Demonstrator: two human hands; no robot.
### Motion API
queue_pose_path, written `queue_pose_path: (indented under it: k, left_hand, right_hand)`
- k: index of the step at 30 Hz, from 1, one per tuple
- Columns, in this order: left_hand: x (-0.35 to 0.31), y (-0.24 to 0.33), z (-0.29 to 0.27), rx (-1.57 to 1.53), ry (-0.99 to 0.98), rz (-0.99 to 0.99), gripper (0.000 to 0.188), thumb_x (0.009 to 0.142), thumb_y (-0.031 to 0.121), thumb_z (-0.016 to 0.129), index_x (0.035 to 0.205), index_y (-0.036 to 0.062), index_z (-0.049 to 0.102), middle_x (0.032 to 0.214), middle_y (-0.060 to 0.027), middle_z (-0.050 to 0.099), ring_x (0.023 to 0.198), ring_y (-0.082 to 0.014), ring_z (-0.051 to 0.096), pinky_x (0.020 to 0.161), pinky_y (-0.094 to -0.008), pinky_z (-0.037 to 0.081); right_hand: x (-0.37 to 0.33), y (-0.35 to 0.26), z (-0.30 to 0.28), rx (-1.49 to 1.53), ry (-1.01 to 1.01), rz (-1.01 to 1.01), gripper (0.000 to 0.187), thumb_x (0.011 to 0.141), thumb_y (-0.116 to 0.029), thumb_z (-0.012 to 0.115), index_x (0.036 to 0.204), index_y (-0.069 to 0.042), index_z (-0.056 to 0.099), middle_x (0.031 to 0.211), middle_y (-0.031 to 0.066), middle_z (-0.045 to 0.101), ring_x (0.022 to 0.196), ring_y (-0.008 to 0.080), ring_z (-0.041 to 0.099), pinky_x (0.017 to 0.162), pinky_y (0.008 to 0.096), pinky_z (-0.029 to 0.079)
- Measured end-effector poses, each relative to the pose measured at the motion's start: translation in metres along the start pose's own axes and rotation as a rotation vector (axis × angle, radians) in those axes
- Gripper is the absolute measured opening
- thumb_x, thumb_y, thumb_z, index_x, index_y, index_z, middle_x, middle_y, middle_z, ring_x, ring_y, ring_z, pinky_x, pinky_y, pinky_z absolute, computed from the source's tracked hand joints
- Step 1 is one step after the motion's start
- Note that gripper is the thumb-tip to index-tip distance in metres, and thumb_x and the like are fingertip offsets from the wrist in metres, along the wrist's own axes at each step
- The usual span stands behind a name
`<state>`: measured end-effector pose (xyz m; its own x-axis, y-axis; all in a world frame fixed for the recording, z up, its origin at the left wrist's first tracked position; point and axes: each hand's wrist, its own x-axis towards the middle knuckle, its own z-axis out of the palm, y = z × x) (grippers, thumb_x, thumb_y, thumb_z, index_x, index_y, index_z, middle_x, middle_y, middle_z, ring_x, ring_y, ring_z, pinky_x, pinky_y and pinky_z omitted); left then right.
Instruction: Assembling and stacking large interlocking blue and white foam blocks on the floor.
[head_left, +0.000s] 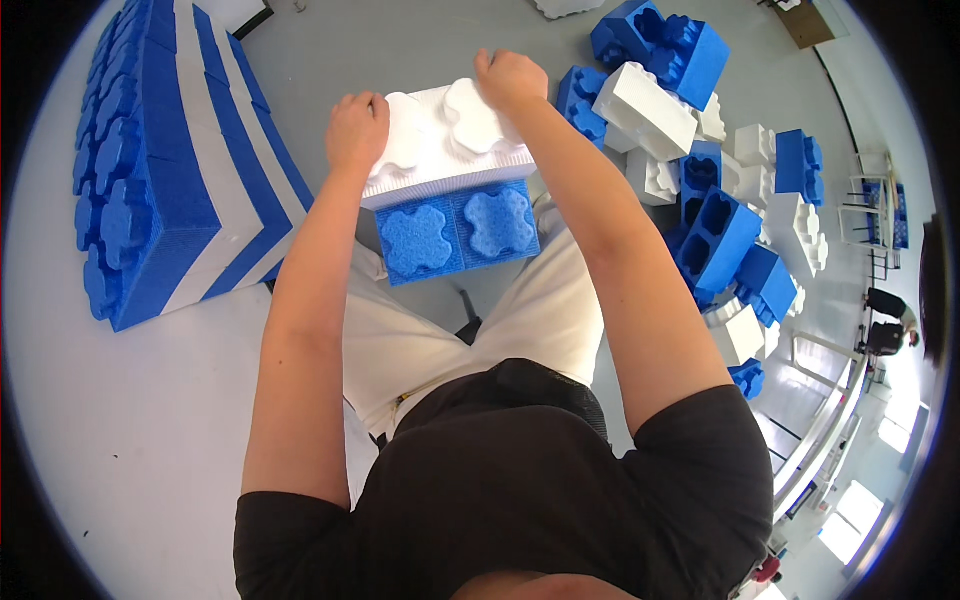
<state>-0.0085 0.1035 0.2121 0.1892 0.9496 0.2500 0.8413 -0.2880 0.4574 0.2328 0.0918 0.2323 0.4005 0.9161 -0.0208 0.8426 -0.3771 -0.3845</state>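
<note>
A large white foam building block (436,130) with rounded, flower-shaped knobs lies crosswise in front of me. My left hand (357,132) is closed over its far left end, fingers curled around the edge. At the far right corner my right hand (511,80) grips the same block, its fingertips hidden behind the edge. Directly on the near side of it, and partly covered by it, shows blue foam (458,232) with two knobs and a seam between them. I cannot tell whether this blue part is one block or two. My legs are on either side of it.
To the left rises a wall of stacked blue and white foam blocks (200,190), knobs facing up and outward. A loose heap of blue and white blocks (720,235) spreads over the floor at right. Beyond it are a white rail frame (825,425) and another person (885,320).
</note>
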Motion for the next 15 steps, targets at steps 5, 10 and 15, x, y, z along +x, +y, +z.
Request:
queue_pose_path:
  k: [5,10,15]
  left_hand:
    - [0.003,-0.003,0.002,-0.024,-0.024,-0.009,0.037,0.098,0.034,0.049,0.104,0.0051,0.072,0.111,-0.017,0.068,0.108,-0.0381,0.061,0.093,-0.0487,0.051]
    - [0.007,-0.005,0.002,-0.019,-0.023,-0.041,0.037,0.098,0.033,0.049,0.105,0.0052,0.073,0.112,-0.0182,0.068,0.108,-0.0397,0.061,0.094,-0.0486,0.05]
    - [0.015,-0.002,0.002,-0.019,-0.034,-0.041,0.038,0.097,0.034,0.049,0.105,0.0051,0.073,0.11,-0.0193,0.068,0.106,-0.0405,0.062,0.092,-0.0493,0.05]
  right_hand:
    - [0.006,-0.004,0.005,-0.062,-0.028,0.043,0.054,0.101,-0.042,0.036,0.102,-0.005,0.075,0.104,0.0171,0.074,0.101,0.0348,0.07,0.087,0.0457,0.054]
    - [0.004,-0.01,0.001,-0.023,-0.051,0.107,0.051,0.099,-0.041,0.038,0.103,-0.006,0.076,0.105,0.0158,0.074,0.101,0.0346,0.07,0.088,0.0458,0.053]
    - [0.008,-0.005,-0.001,0.033,-0.036,0.106,0.05,0.098,-0.04,0.04,0.101,-0.006,0.076,0.102,0.0159,0.075,0.1,0.0343,0.07,0.088,0.0452,0.054]
